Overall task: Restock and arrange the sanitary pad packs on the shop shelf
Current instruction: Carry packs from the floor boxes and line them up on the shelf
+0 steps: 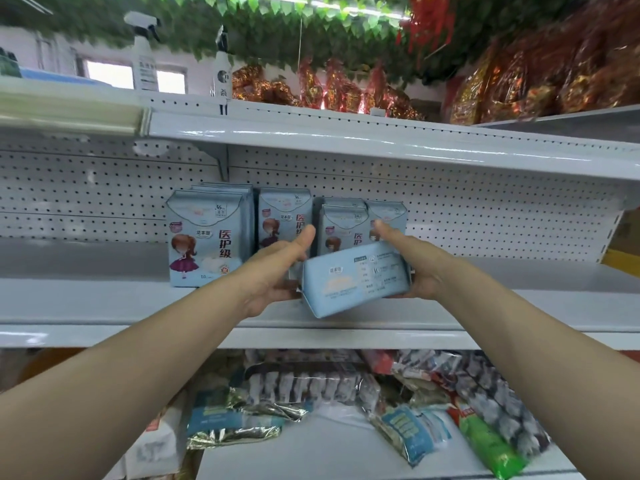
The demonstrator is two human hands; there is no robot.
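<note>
I hold a light blue sanitary pad pack (353, 280) tilted above the middle shelf (104, 301), its printed back facing me. My right hand (424, 271) grips its right end, thumb along the top and fingers underneath. The palm of my left hand (273, 271) presses against the pack's left end, fingers stretched forward. Just behind stand matching packs in a row: a large one (204, 237) at the left, another (282, 220) partly hidden by my left hand, and smaller ones (343, 226) behind the held pack.
The shelf runs bare to the left and right of the row, backed by white pegboard (485, 216). The top shelf (346, 133) carries spray bottles (143, 53) and red-gold foil decorations (329, 91). Below, loose snack packets (311, 382) are heaped.
</note>
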